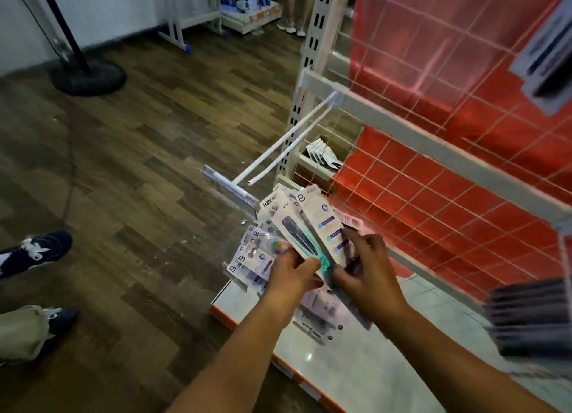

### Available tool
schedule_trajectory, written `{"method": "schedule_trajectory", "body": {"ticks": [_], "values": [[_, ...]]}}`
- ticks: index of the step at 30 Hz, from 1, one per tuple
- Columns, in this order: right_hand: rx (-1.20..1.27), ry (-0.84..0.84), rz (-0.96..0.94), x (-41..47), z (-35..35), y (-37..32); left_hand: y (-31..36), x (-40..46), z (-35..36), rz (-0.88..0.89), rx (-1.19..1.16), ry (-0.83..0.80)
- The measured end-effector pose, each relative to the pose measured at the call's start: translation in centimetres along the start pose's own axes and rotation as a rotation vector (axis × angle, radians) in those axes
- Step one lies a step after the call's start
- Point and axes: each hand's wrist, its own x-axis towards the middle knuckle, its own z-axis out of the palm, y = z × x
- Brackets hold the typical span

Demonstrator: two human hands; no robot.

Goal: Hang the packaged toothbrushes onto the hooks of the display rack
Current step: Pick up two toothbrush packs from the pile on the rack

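Observation:
My left hand (291,275) and my right hand (363,273) both grip a fanned bundle of packaged toothbrushes (305,224), white cards with dark and teal brushes. The bundle sits low in front of the display rack, its top edges just below the tip of an empty white double-prong hook (288,140). That hook sticks out to the lower left from a white crossbar (402,125). More toothbrush packs (250,258) hang fanned to the left of my left hand. Other packs lie under my hands on the base shelf.
The rack has a white wire grid over a red back panel (448,196) and a pale base shelf (356,366) with an orange edge. Grey hanging packs show at the right, top (548,60) and bottom (532,316). A bystander's shoes (37,251) and a fan base (88,77) stand on the wooden floor.

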Motion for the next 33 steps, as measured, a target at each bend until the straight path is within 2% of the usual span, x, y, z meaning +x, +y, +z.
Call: {"method": "schedule_trajectory", "body": {"ticks": [7,13,16,20,23,27,31,33], "values": [[0.199,0.143,-0.012,-5.3,-1.6,-1.7,2.9,-4.9,2.0,0.004,-0.126,-0.097],[0.257,0.164,-0.039,-6.8,-3.7,-3.8,5.4,-7.1,3.4,0.031,-0.218,-0.043],[0.366,0.155,-0.037,-7.4,-5.3,-5.0,6.9,-8.3,3.6,0.103,-0.144,-0.014],[0.683,0.084,-0.018,-8.7,-7.7,-7.2,8.9,-10.2,4.0,0.236,-0.061,-0.021],[0.727,0.076,-0.039,-9.2,-9.2,-8.5,10.5,-11.4,4.7,0.331,-0.065,-0.039],[0.834,0.102,-0.022,-9.4,-10.7,-9.9,12.8,-11.9,5.2,0.3,-0.107,0.041],[0.883,0.13,-0.036,-9.9,-11.5,-10.6,14.1,-12.8,4.6,0.313,0.081,-0.012],[0.919,0.129,-0.068,-10.3,-12.0,-10.9,14.7,-13.7,4.5,0.373,0.168,-0.019]]}}
